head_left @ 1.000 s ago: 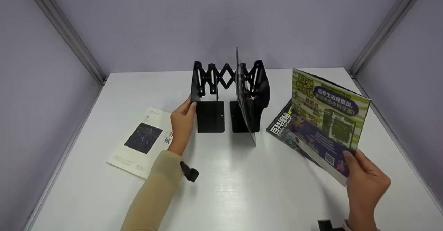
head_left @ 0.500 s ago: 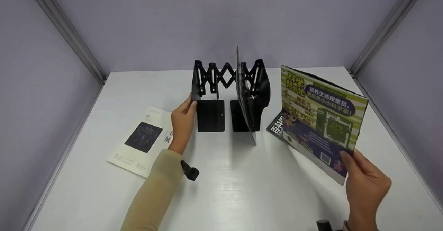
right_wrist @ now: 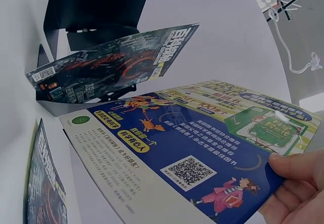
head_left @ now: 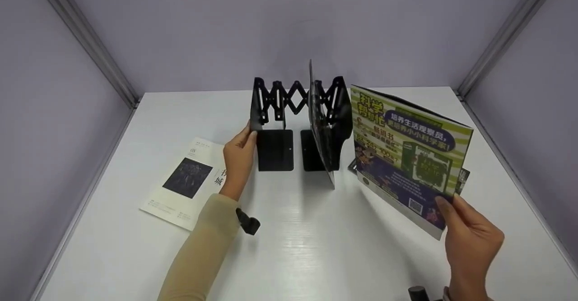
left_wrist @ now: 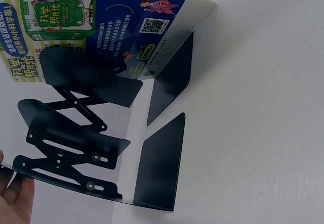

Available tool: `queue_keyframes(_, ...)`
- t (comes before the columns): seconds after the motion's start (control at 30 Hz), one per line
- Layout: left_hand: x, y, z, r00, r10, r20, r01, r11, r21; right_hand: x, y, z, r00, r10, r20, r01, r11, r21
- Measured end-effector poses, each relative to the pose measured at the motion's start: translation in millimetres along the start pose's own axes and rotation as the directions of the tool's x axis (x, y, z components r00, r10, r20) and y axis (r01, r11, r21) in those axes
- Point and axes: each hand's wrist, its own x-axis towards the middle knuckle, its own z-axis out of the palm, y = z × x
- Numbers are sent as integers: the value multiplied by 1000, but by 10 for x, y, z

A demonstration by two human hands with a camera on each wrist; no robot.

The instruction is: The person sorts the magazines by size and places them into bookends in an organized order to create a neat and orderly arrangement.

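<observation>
The left hand pinches the rack by its end plate, thumb and fingers on either side. The right hand pinches the held magazine at 1 lower corner, thumb on the printed face, fingers behind; the sheet rises tilted beyond the fingertips and appears off the table. An upright magazine stands in the rack, between the 2 hands. A flat magazine lies beyond the right fingers, mostly behind the held magazine in the head view. The book lies just left of the left fingers.

The step in hand looks like bringing a 2nd magazine to the rack while the left fingers steady it. The next move seems to call for turning it edge-on and lowering it beside the upright magazine; which slot, I cannot tell.
</observation>
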Motion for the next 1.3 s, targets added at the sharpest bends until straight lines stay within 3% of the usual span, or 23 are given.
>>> queue_keyframes(0.27, -26, 13, -11, 999, 10, 31, -9, 999, -41, -5, 46, 102, 997, -61, 56, 60, 998, 25)
queue_keyframes(0.87, -46, -4, -14, 1000, 17, 15, -16, 997, -71, 44, 124, 537, 997, -52, 63, 48, 996, 69)
queue_keyframes(1.07, -41, -1, -4, 1000, 23, 4, -23, 999, -49, 86, 182, 737, 994, -79, 73, 68, 986, 151)
queue_keyframes(1.3, -53, 14, 4, 1000, -4, 17, 4, 1000, 2, 63, 110, 912, 991, -104, 80, 91, 985, 147)
